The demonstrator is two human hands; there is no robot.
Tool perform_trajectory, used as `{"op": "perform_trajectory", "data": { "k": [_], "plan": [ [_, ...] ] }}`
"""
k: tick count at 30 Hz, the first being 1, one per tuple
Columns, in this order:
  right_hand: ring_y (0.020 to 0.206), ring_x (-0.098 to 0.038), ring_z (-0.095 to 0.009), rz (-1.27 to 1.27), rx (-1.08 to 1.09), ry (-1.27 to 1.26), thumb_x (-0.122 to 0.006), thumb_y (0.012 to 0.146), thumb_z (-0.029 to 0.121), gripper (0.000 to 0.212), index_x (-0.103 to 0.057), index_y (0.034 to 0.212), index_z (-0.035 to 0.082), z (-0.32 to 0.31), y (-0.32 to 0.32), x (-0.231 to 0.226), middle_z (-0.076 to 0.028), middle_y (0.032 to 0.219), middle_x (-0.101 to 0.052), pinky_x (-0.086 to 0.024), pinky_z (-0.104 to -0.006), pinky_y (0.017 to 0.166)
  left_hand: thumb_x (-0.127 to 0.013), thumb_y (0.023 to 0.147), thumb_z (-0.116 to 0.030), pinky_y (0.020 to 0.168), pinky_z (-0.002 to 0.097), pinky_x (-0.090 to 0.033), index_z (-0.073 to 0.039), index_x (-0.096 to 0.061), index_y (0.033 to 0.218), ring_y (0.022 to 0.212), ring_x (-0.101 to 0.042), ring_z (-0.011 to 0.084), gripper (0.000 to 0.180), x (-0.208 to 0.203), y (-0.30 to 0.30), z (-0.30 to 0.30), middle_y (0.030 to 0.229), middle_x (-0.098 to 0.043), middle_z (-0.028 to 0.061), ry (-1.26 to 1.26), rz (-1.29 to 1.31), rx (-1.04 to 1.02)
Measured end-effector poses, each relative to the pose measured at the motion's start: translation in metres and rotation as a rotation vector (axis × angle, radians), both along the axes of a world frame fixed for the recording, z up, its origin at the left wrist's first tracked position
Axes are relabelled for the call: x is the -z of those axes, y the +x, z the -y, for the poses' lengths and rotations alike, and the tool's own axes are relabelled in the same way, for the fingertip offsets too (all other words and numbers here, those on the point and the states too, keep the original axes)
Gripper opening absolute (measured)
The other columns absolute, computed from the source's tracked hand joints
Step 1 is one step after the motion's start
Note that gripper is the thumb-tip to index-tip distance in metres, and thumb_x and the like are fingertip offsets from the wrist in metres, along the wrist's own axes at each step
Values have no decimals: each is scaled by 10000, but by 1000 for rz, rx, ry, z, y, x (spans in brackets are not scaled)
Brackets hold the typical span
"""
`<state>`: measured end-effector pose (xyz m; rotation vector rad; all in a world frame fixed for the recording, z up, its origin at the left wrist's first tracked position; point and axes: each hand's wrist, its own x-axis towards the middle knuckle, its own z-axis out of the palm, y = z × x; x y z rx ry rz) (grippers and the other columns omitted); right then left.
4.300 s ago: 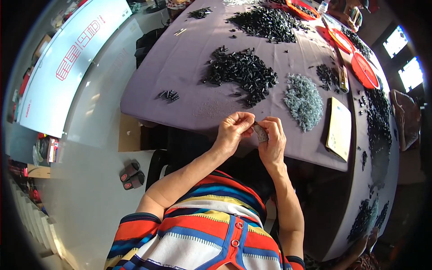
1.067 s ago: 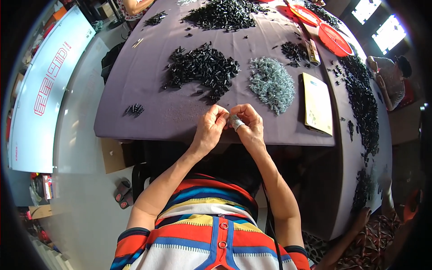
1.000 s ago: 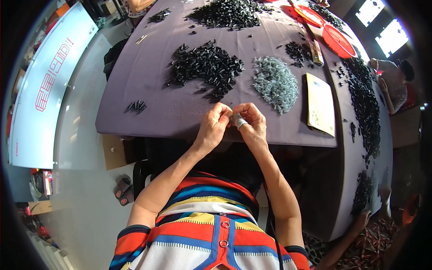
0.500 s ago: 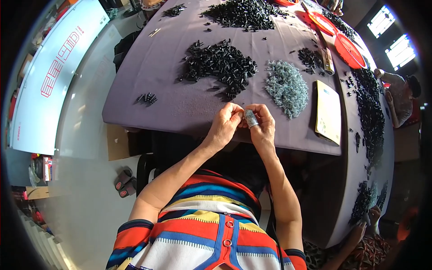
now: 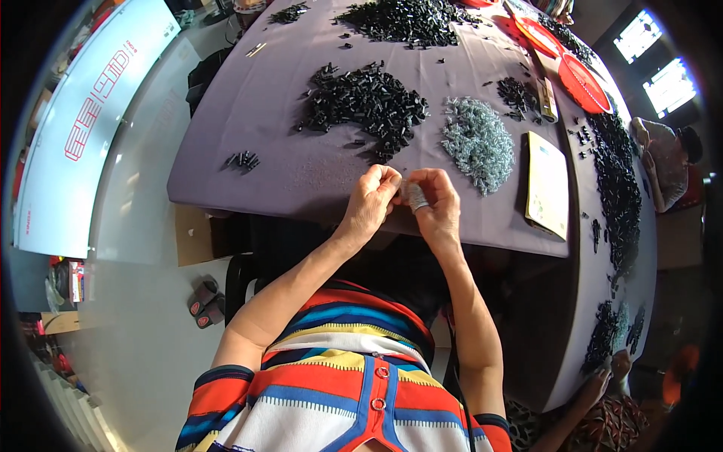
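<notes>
At the table's near edge my left hand (image 5: pixel 370 200) is closed in a pinch, thumb against fingers. Close beside it, nearly touching, my right hand (image 5: pixel 440 207) is closed too. A grey wrapping (image 5: pixel 416 196) covers one finger of the right hand. Whatever lies between the fingertips is too small to make out. Just beyond the hands spreads a heap of small black tubular pieces (image 5: pixel 369 109). To its right lies a heap of small clear pieces (image 5: pixel 480 143). A few black pieces (image 5: pixel 242 160) sit apart at the left.
The table bears a grey-mauve cloth (image 5: pixel 248 113). A yellowish booklet or flat box (image 5: pixel 547 184) lies near the right edge, with red trays (image 5: pixel 584 84) farther back. More black pieces (image 5: pixel 403 22) are heaped at the far side. A co-worker's hands (image 5: pixel 610 374) work at lower right.
Both hands stay together at the table edge, the left fingers shifting slightly upward and left. The view has moved a little. The heaps look the same.
</notes>
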<state>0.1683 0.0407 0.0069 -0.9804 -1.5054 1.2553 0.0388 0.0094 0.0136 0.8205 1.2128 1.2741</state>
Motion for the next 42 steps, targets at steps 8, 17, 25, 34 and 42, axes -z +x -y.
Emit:
{"op": "perform_trajectory", "data": {
  "k": [8, 17, 25, 34, 42],
  "plan": [
    [701, -589, -223, 411, 323, 551, -562, 729, -100, 317, -591, 1008, 46, -29, 25, -24, -87, 993, -599, -487, -292, 645, -506, 922, -242, 358, 166, -191, -94, -497, 892, 409, -288, 4, 152, 1, -3, 2, 682, -510, 11, -8, 115, 20],
    [711, -618, -123, 68, -71, 4, -533, 805, -66, 159, -583, 938, 5, 0, -3, -13, -73, 775, -622, -485, -248, 618, -504, 927, -224, 376, 164, -229, -88, -514, 898, 465, -361, 15, 139, 5, -3, 1, 691, -510, -26, 30, 52, 8],
    [633, -584, -127, 182, -22, 93, -509, 797, -87, 147, -543, 912, -2, 8, 0, -16, -76, 745, -608, -478, -255, 594, -567, 892, -154, 328, 189, -250, -64, -492, 846, 385, -365, 31, 125, 6, -10, 2, 644, -555, 30, 104, 309, -73],
    [733, -585, -308, 358, -70, 416, -522, 671, -123, 253, -537, 891, 0, 11, 0, -16, -140, 799, -569, -474, -341, 664, -525, 912, -117, 326, 204, -285, -39, -489, 854, 388, -391, 48, 103, 11, -7, 0, 638, -526, 30, 159, 152, -53],
    [747, -594, -308, 329, -52, 420, -483, 649, -135, 282, -553, 885, 3, 8, 0, -10, -135, 808, -578, -477, -334, 673, -426, 941, -80, 413, 220, -429, -6, -474, 950, 512, -534, 103, 89, 13, -8, 2, 763, -543, 67, 196, 112, -20]
  ]
}}
